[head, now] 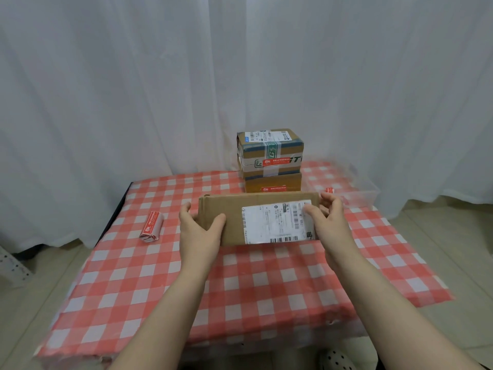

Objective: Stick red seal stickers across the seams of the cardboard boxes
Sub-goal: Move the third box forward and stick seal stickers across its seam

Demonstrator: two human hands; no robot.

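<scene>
A flat brown cardboard box (234,212) with a white shipping label is held up over the middle of the checked table. My left hand (198,228) grips its left end, thumb on the top face. My right hand (329,217) grips its right end, thumb on the label. Behind it stand two stacked boxes: the upper taped box (269,150) and the lower box (273,182), each with a red seal sticker on its front. A roll of red seal stickers (151,227) lies on the table to the left.
The table wears a red-and-white checked cloth (240,284). A clear plastic tray (354,190) sits at the back right with a red sticker in it. White curtains hang behind. Tiled floor shows on both sides of the table.
</scene>
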